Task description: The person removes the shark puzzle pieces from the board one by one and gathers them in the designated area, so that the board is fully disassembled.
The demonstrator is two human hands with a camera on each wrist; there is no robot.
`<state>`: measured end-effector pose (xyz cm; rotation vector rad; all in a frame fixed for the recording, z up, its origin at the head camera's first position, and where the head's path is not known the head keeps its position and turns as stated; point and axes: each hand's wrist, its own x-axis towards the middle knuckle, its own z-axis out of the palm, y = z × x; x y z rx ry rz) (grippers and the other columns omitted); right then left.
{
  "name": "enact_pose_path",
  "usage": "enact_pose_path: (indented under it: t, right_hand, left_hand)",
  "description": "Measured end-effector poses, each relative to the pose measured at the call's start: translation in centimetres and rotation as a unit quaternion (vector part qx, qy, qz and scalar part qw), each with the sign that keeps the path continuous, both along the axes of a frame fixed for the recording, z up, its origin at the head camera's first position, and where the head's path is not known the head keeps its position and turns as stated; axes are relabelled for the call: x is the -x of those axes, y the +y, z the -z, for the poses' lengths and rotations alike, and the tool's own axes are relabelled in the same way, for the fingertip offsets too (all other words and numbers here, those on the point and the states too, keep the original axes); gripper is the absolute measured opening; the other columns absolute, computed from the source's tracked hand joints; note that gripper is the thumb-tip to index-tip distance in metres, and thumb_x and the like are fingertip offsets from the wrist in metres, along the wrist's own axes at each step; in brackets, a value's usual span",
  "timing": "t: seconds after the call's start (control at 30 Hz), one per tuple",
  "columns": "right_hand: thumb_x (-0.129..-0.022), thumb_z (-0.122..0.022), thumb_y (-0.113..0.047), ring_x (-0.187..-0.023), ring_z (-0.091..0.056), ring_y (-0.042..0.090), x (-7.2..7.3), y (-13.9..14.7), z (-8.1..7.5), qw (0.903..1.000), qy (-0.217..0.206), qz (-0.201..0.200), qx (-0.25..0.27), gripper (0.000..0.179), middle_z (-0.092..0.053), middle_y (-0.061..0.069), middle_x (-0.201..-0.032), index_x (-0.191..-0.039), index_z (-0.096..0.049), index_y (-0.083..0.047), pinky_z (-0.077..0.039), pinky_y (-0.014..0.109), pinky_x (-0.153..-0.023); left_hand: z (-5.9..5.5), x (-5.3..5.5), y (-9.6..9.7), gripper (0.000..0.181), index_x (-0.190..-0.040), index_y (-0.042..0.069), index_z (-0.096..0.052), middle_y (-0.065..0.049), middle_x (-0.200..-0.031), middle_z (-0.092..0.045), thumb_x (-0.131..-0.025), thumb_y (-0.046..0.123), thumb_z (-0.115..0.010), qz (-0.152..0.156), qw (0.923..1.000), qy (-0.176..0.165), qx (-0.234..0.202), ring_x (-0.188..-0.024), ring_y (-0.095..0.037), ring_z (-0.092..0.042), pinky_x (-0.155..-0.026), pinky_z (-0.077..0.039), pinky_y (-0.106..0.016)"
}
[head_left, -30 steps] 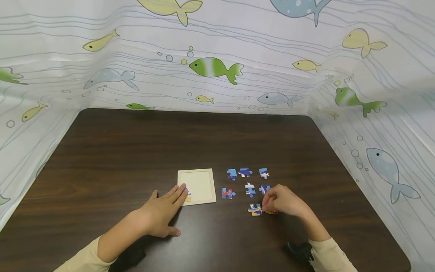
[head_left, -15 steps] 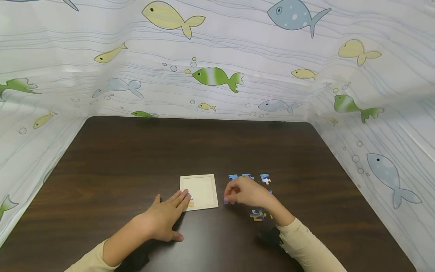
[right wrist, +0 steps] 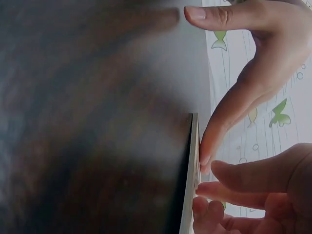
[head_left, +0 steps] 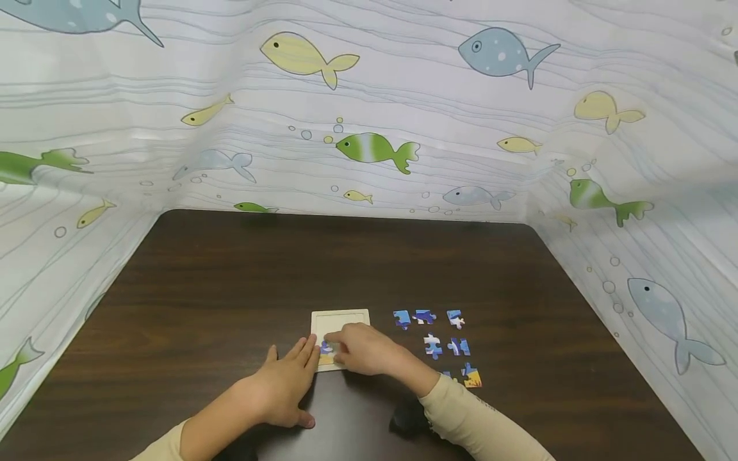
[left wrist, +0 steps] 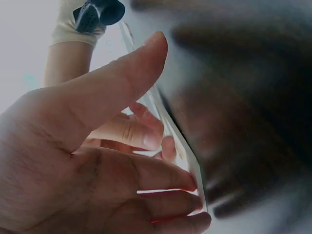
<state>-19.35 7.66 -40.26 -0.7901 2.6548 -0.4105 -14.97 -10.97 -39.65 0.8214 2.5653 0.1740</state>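
A square, pale wooden puzzle tray [head_left: 352, 315] lies on the table. Its lower left corner holds a joined bit of puzzle picture [head_left: 326, 358], blue and white above sandy yellow. My left hand [head_left: 282, 387] lies flat, fingertips on the tray's left edge and thumb spread. Over the tray, my right hand [head_left: 369, 351] points its straight index finger down at the blue part, with the other fingers curled under. In the right wrist view that index fingertip [right wrist: 202, 189] meets the tray face and the thumb stands apart from it. The hand hides the tray's lower right.
Right of the tray lie several loose jigsaw pieces, including a blue one [head_left: 401, 319], a white and blue one [head_left: 432, 346] and a yellow one [head_left: 471, 376]. The right forearm partly covers another. A fish-patterned curtain [head_left: 380, 186] encloses the dark wooden table [head_left: 230, 275].
My right hand went from the lower pieces to the red and blue piece at the left of the group, then left onto the tray. That piece's spot is now bare. The left hand stays put.
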Motion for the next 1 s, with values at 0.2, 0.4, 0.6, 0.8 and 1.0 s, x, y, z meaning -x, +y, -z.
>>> enact_pose_path:
  t: [0.2,0.4,0.6,0.8,1.0]
  right_hand:
    - [-0.091,-0.063,-0.015,-0.065,-0.043,0.004,-0.5,0.0,0.5,0.9998,0.015,0.015,0.003,0.036,-0.056,-0.006,-0.083,-0.127,-0.064,-0.014,-0.038,0.018,-0.057]
    - [-0.086,-0.07,-0.017,-0.075,-0.048,0.003,-0.8,-0.2,1.0,0.9993,0.014,0.029,0.017,0.031,-0.06,-0.006,-0.092,-0.117,-0.067,-0.012,-0.044,0.018,-0.069]
    - [-0.08,-0.076,-0.022,-0.074,-0.05,0.003,-1.3,-1.1,1.5,0.9987,0.011,0.05,-0.001,0.031,-0.056,-0.009,-0.089,-0.109,-0.065,-0.015,-0.045,0.019,-0.067]
    - [-0.08,-0.075,-0.015,-0.06,-0.045,0.002,-1.2,-1.3,1.5,0.9979,0.012,0.061,0.017,0.032,-0.052,-0.012,-0.074,-0.106,-0.057,-0.015,-0.04,0.018,-0.053]
    - [-0.084,-0.067,-0.004,-0.051,-0.043,0.0,-0.1,-0.4,0.9,0.9933,0.014,0.058,0.099,0.021,-0.054,-0.012,-0.065,-0.099,-0.056,-0.012,-0.039,0.016,-0.05]
  left_hand:
    - [0.3,-0.1,0.3,0.106,-0.145,-0.005,-0.035,-0.023,-0.157,-0.023,-0.068,0.051,-0.08,0.005,1.0,0.0,0.004,-0.145,-0.039,-0.023,-0.104,-0.021,-0.074]
    - [0.8,-0.3,0.3,0.106,-0.145,-0.005,-0.035,-0.023,-0.156,-0.025,-0.068,0.053,-0.08,0.009,0.9999,0.002,0.004,-0.144,-0.039,-0.026,-0.104,-0.023,-0.073]
    - [1.3,-0.8,0.1,0.108,-0.144,-0.006,-0.036,-0.023,-0.155,-0.027,-0.065,0.052,-0.082,0.003,1.0,0.003,-0.008,-0.143,-0.039,-0.028,-0.101,-0.024,-0.074]
    - [1.3,-0.6,0.1,0.113,-0.146,-0.007,-0.03,-0.024,-0.155,-0.028,-0.065,0.05,-0.083,-0.001,0.9997,0.011,-0.024,-0.142,-0.04,-0.029,-0.101,-0.024,-0.075]
    - [0.9,0.0,-0.1,0.117,-0.148,-0.006,-0.024,-0.023,-0.154,-0.029,-0.064,0.049,-0.084,-0.008,0.9994,0.026,-0.021,-0.142,-0.039,-0.031,-0.101,-0.025,-0.074]
